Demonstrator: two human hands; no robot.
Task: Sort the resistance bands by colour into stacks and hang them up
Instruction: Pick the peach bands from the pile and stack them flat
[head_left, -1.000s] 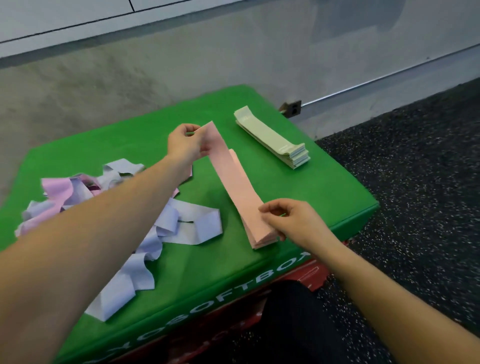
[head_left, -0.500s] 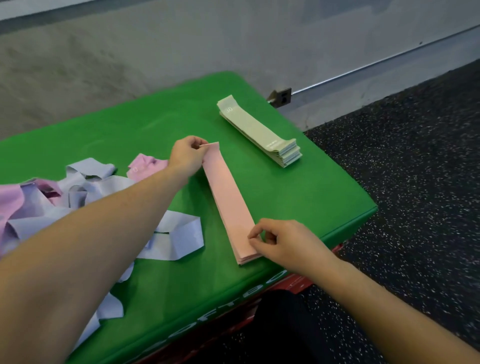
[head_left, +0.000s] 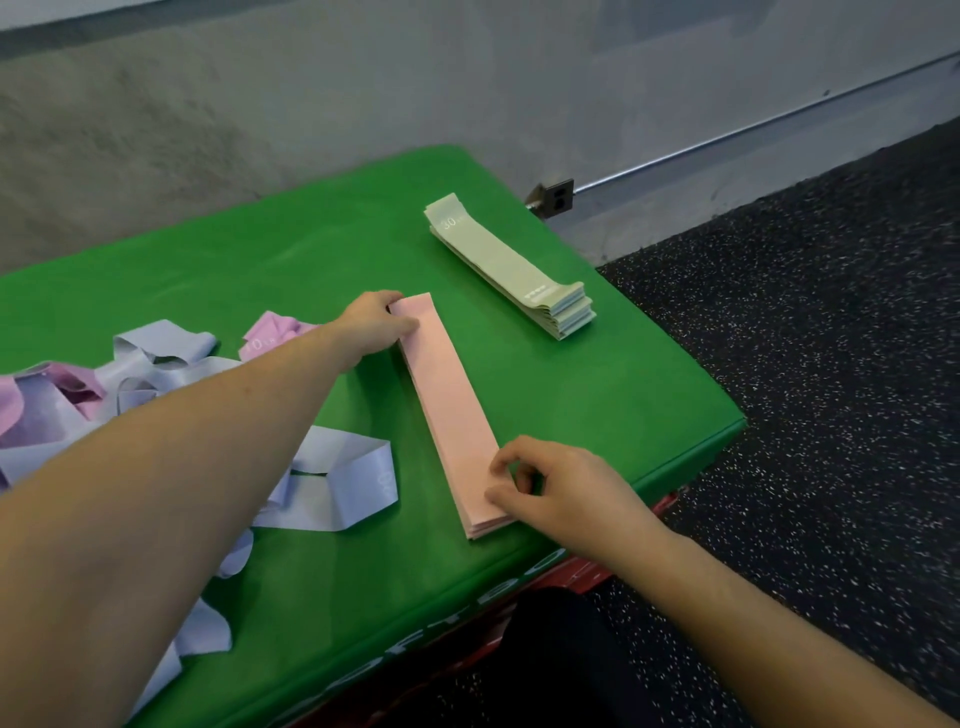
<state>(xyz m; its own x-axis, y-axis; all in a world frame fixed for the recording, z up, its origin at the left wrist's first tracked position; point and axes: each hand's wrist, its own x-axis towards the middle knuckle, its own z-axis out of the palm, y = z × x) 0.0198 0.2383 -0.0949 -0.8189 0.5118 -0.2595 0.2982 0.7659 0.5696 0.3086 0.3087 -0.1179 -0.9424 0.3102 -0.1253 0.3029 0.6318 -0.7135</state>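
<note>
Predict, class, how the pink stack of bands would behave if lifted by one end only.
The pink stack would probably droop: the loose lilac bands beside it curl and fold limply. Its layers, visibly separate at the near end, might slide apart, since nothing binds them. That may be why the left hand and right hand each hold an end.

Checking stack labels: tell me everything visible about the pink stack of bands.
The pink stack is a neat pile of flat, matte salmon-pink bands, edges aligned, layers showing at its near end. It lies flat on the green box, running diagonally from far left to near right. The left hand holds its far end; the right hand pinches its near end. No print shows on top.
</note>
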